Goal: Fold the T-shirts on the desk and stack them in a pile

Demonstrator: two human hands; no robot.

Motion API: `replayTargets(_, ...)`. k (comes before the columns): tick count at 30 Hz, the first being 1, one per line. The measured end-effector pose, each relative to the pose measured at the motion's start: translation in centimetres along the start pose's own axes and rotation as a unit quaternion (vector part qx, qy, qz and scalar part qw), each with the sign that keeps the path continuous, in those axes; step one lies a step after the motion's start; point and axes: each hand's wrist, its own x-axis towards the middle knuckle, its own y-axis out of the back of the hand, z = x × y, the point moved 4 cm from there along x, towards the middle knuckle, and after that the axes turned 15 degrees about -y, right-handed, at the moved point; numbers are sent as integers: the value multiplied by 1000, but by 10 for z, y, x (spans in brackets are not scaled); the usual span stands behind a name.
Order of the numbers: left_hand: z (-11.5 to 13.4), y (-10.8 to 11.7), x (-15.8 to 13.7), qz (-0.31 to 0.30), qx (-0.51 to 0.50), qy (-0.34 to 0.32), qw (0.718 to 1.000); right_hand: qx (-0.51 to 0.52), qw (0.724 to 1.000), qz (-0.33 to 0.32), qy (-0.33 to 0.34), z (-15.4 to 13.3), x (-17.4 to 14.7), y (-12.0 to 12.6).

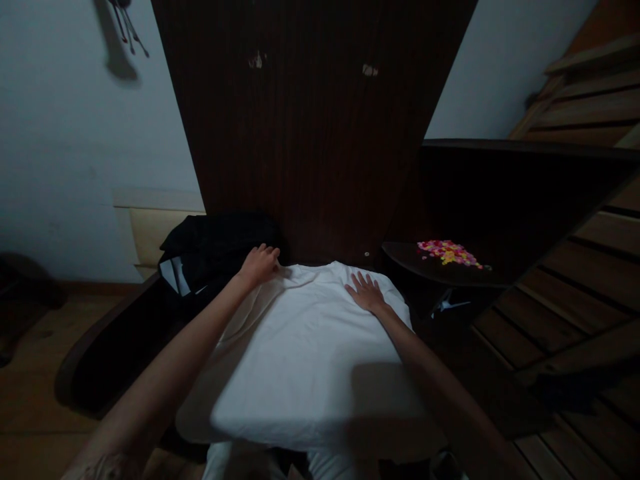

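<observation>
A white shirt-like garment (pixel 305 347) lies spread out in front of me, fairly smooth, with soft creases near its far edge. At its far left corner my left hand (pixel 259 265) has its fingers bent and closed on the fabric, and folds run out from there. My right hand (pixel 366 292) rests flat on the far right part, palm down, fingers spread. Shadow covers the near right part of the garment. The surface under it is mostly hidden.
Dark bundled clothing (pixel 215 250) lies beyond my left hand. A dark wooden panel (pixel 310 147) rises behind the garment. On a rounded dark shelf (pixel 410 257) at the right is a pile of small pink and yellow pieces (pixel 450 253). Wooden slats (pixel 575 293) stand far right.
</observation>
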Motion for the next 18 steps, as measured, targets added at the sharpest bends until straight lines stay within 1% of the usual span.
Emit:
replayTargets(2,9,-11,13,-11,-18,-24,999,2,1000,-4,-9,0,-2,0)
replayTargets(5,26,-39,28,-76,-68,-61,993,3,1000,-5,-16,-1,-2,-1)
replayTargets(6,32,-49,32,-97,-81,-62,990,2,1000,-7,-17,-1,-2,-1)
replayTargets(8,41,-68,37,-118,-96,-46,987,2,1000,-8,-15,0,-1,-1)
replayTargets(12,47,-92,41,-113,-108,-19,987,4,1000,-7,3,3,2,-1)
replayTargets(18,30,-111,38,-81,-121,-10,989,7,1000,6,18,8,10,-2)
